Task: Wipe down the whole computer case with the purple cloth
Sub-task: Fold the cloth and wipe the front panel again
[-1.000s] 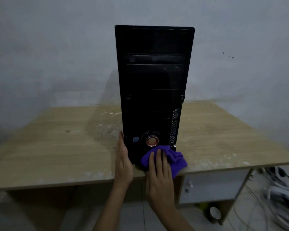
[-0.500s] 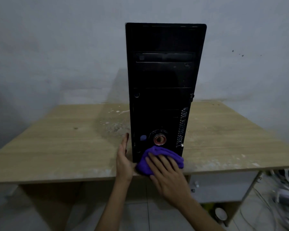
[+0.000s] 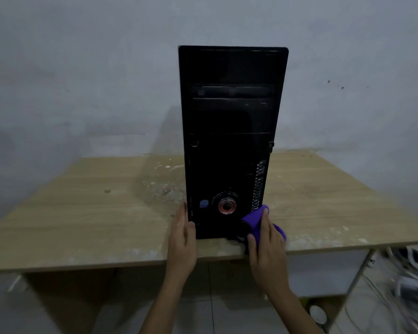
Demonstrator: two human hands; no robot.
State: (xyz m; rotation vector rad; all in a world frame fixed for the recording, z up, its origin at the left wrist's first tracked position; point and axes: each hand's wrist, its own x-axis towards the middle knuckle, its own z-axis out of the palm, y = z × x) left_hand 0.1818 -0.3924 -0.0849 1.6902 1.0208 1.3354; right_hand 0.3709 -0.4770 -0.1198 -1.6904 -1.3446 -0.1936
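A tall black computer case point(image 3: 229, 131) stands upright near the front edge of a wooden desk point(image 3: 87, 213), its front panel facing me. My left hand point(image 3: 182, 239) lies flat against the case's lower left edge, fingers straight. My right hand point(image 3: 266, 247) holds the purple cloth point(image 3: 255, 221) against the lower right corner of the case, thumb and fingers around the bunched fabric. Part of the cloth is hidden behind that hand.
The desk stands against a grey wall point(image 3: 82, 80). Dust and white specks point(image 3: 164, 189) lie on the desktop left of the case. Under the desk at right are a drawer unit point(image 3: 323, 271), cables and white items on the floor point(image 3: 410, 285).
My right hand has slid the cloth from the bottom middle of the front panel to the lower right corner. The left hand has stayed at the left edge.
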